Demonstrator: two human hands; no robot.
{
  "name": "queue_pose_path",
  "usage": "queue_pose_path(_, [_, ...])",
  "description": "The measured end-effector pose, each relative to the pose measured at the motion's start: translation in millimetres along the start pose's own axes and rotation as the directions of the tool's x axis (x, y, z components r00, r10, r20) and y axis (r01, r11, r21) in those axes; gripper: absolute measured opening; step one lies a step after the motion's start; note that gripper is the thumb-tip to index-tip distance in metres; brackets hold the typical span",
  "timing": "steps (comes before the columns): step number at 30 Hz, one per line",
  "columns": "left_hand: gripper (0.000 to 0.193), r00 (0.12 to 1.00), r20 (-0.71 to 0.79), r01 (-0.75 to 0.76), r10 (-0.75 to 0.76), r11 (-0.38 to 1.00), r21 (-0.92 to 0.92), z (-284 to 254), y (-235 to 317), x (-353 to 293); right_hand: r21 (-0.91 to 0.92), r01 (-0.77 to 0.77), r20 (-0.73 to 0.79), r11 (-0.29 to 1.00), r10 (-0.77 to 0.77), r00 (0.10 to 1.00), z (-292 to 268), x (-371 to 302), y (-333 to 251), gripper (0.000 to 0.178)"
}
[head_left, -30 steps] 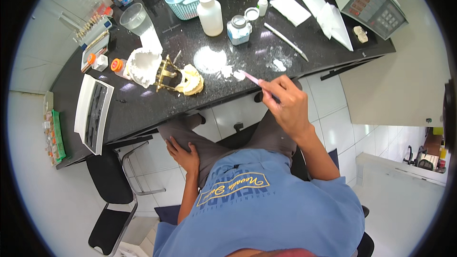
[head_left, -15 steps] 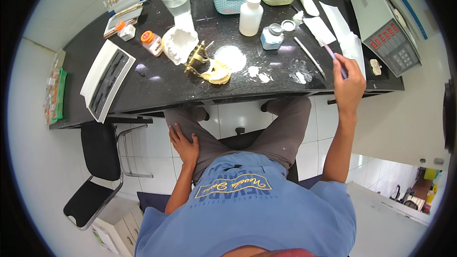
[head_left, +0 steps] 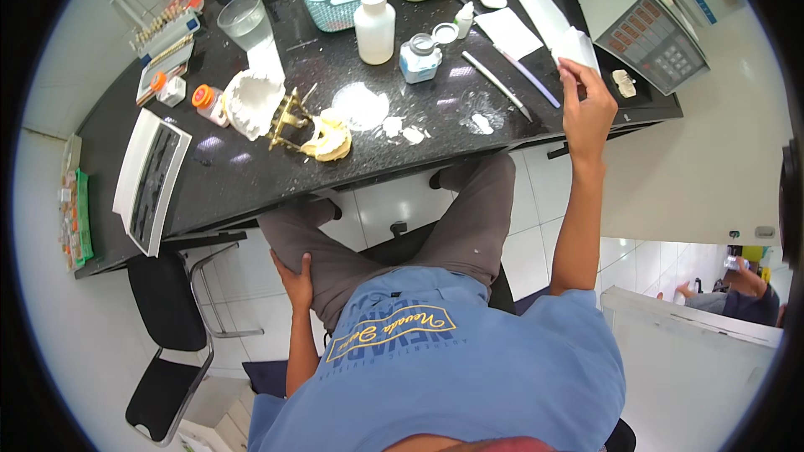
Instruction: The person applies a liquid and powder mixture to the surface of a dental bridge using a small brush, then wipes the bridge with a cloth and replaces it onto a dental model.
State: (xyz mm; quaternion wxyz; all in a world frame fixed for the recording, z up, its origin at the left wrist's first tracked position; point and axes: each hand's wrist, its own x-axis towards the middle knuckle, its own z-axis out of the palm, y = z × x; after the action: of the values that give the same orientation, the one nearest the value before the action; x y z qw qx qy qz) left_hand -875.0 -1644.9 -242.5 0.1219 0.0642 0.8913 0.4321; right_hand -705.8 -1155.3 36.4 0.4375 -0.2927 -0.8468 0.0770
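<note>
My right hand (head_left: 589,109) is at the right side of the black worktop, its fingers bent in a pinch at the near end of a strip of white paper (head_left: 578,44). Just left of it lies a slim purple-handled tool (head_left: 529,77), and farther left a grey-white pencil-like tool (head_left: 496,85). My left hand (head_left: 296,279) rests on my left thigh, fingers apart and partly out of sight behind the leg. On the worktop a brass articulator (head_left: 291,120) joins a white plaster base (head_left: 253,104) to a yellowish dental cast (head_left: 329,137).
White powder patches (head_left: 362,106) spot the middle. Behind them stand a squeeze bottle (head_left: 374,29), an open jar (head_left: 420,59), a glass of water (head_left: 245,21) and baskets (head_left: 339,10). A keypad machine (head_left: 649,29) stands right. Another person (head_left: 744,291) shows through an opening at lower right.
My right hand has let go of the purple-handled tool, now lying on the worktop, and moved to the paper. My left hand has slid toward the thigh's outer side. The view has shifted right.
</note>
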Motion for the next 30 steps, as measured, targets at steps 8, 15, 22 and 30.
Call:
queue_pose_path(8, [0.085, 0.999, 0.020, 0.029, -0.024, 0.969, -0.246, 6.0, -10.7, 4.5, 0.140, -0.132, 0.044, 0.981, 0.127, 0.991, -0.4, -15.5, 10.0, 0.019])
queue_pose_path(15, [0.074, 0.997, -0.065, -0.047, 0.030, 0.959, -0.280, 10.7, -3.4, 2.9, 0.177, -0.059, 0.134, 0.982, 0.035, 0.990, 24.3, 15.7, 0.8, 0.012])
queue_pose_path(22, [0.077, 0.997, -0.071, -0.030, 0.023, 0.994, -0.105, 11.3, -7.5, 4.9, 0.086, 0.187, 0.420, 0.979, -0.206, 0.884, 130.0, 122.0, 43.1, 0.019])
queue_pose_path(30, [0.064, 0.964, -0.263, 0.062, -0.039, 0.995, 0.078, 1.0, 7.6, -16.3, -0.170, 0.283, 0.558, 0.944, -0.144, 0.817, 163.8, 139.6, 30.7, 0.025])
